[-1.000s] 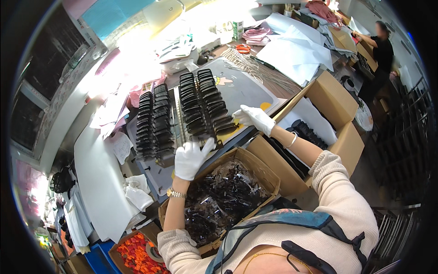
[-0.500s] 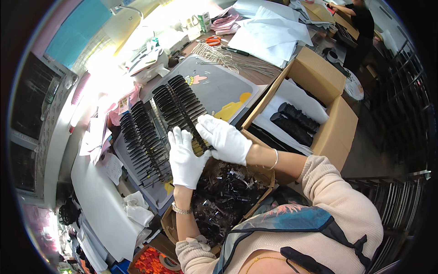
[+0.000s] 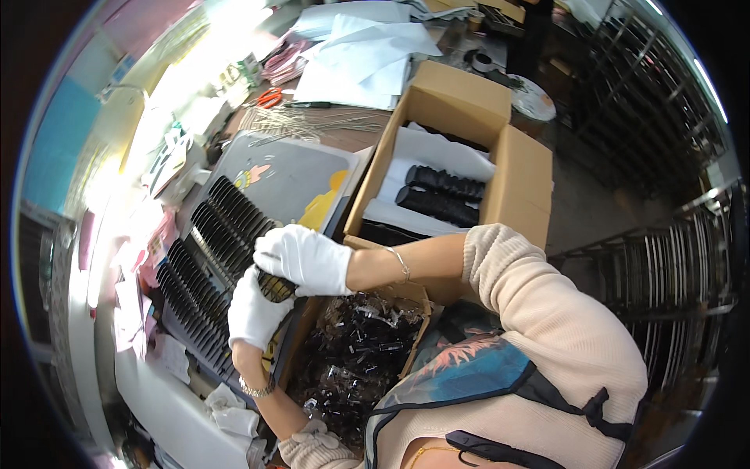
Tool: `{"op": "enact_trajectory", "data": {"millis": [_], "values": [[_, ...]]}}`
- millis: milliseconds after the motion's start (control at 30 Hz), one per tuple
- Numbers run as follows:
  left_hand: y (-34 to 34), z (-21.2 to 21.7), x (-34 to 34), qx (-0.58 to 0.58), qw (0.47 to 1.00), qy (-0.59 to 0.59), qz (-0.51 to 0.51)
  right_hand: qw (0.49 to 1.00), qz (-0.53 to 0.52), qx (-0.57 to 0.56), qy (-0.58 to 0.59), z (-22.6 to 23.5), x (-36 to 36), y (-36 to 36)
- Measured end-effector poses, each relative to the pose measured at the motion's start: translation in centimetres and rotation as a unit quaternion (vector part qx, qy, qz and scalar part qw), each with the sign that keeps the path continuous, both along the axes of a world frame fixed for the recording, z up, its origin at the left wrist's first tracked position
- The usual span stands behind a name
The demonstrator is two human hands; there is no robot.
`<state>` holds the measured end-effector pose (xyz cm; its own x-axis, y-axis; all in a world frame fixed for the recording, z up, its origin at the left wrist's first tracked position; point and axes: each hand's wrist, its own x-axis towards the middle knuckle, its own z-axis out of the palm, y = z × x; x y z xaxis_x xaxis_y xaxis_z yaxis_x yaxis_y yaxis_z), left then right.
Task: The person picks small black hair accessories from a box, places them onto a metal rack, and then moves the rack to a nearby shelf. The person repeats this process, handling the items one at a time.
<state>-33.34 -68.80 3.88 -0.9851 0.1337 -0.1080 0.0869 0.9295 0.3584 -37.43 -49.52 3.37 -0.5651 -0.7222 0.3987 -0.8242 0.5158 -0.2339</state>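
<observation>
Black curved pieces (image 3: 232, 215) stand in close rows on the grey mat (image 3: 289, 178), one row's near end between the white-gloved left hand (image 3: 254, 314) and right hand (image 3: 306, 259). How tight either grip is, I cannot tell. Uneven pressure could topple some, perhaps onto the dark shiny bits (image 3: 355, 352) nearby. They look thin and glossy.

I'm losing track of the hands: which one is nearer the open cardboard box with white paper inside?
The right hand: it is just left of the cardboard box, while the left hand is farther left and lower in the picture.
</observation>
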Motion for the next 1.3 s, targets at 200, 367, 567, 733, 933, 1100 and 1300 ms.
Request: {"op": "enact_trajectory", "data": {"millis": [200,367,567,733,933,1100,1300], "values": [[-0.5,-0.5,2.6,-0.032,0.997,0.066,0.038,0.990,-0.020,-0.109,0.087,-4.7,2.0,-1.1],[-2.1,0.3,-1.0,0.012,0.992,-0.120,-0.021,0.996,0.013,-0.083,-0.025,-2.2,0.1,-2.0],[-2.5,-0.5,0.3,0.002,0.997,-0.072,-0.014,0.993,0.038,-0.044,-0.100,-2.4,0.5,-1.6],[-2.3,0.7,-0.8,0.012,0.997,-0.074,-0.024,0.980,0.064,0.070,-0.174,0.3,-2.5,-2.2],[-0.5,1.0,-0.7,0.047,0.998,-0.043,-0.020,0.995,0.022,-0.097,0.013,-2.1,-0.2,0.1],[-0.7,1.2,-0.5,0.015,0.998,-0.054,-0.034,0.989,0.056,-0.100,-0.091,-2.8,-0.7,-1.0],[-1.4,-1.5,-1.5,0.035,0.995,-0.081,-0.046,0.919,0.141,0.157,-0.334,-1.7,-5.7,-2.4]]}}
